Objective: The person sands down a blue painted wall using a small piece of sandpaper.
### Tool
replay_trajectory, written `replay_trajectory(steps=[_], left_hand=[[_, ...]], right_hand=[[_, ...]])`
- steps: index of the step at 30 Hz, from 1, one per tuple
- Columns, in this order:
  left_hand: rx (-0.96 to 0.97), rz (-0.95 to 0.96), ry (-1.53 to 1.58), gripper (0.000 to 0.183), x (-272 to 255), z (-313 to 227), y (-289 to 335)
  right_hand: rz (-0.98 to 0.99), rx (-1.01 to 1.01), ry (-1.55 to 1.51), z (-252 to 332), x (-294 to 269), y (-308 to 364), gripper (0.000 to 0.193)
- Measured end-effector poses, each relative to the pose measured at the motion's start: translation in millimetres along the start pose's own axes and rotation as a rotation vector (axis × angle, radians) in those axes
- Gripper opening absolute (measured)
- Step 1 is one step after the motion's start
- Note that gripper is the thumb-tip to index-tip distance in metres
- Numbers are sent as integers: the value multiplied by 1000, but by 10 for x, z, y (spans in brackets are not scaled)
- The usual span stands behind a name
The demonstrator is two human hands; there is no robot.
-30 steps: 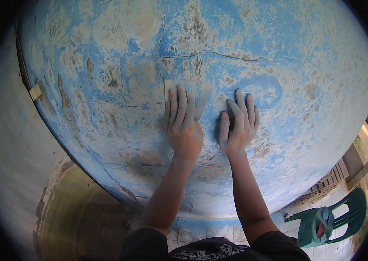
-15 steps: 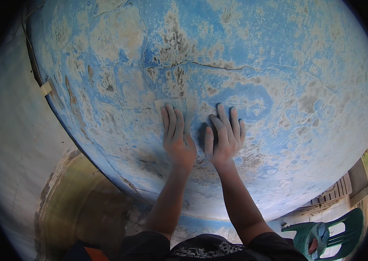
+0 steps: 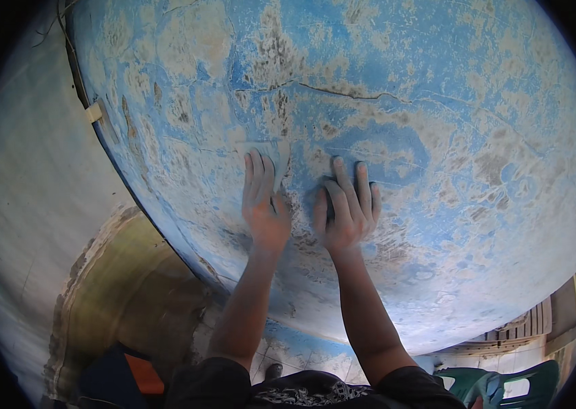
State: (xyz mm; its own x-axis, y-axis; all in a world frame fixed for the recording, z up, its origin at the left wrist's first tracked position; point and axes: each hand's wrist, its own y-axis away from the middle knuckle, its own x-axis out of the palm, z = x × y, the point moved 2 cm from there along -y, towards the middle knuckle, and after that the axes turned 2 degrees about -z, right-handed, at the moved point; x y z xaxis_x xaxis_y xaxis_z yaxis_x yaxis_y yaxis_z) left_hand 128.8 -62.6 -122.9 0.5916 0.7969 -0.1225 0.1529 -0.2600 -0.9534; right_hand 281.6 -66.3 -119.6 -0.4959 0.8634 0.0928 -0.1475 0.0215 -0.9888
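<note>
Worn blue paint with pale, bare patches covers the wall [image 3: 451, 136] before me. My left hand [image 3: 265, 208] lies on it, fingers stretched and pressed together over a pale, thin sandpaper sheet [image 3: 279, 155]. The sheet is flat against the wall, partly hidden under the fingers. To its right, my right hand [image 3: 348, 211] rests on the paint with fingers spread, and nothing shows in it. Grey dust coats the fingers of both hands.
A dark edge strip [image 3: 134, 194] bounds the wall at left, with a small pale block [image 3: 94, 112] on it. At lower right stands a green plastic chair [image 3: 533, 378] with a cloth-like item on it. A dark blue and orange object [image 3: 117, 378] is at lower left.
My left hand and the sandpaper sheet have slid a little left on the wall. The right hand has shifted slightly left and stays on the paint. The whole view has tilted somewhat.
</note>
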Motion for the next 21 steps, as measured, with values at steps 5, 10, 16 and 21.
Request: replay_trajectory(steps=[5,10,16,21], left_hand=[[-48,-77,79,52,195,190,683],[12,-101,59,43,38,92,-306],[69,-72,96,46,23,262,-191],[73,-10,58,50,165,383,721]], right_hand=[[-15,-34,-2,11,-7,-41,15],[-41,-12,59,58,40,54,13],[-64,7,103,97,76,71,13],[-52,-1,92,149,116,56,13]])
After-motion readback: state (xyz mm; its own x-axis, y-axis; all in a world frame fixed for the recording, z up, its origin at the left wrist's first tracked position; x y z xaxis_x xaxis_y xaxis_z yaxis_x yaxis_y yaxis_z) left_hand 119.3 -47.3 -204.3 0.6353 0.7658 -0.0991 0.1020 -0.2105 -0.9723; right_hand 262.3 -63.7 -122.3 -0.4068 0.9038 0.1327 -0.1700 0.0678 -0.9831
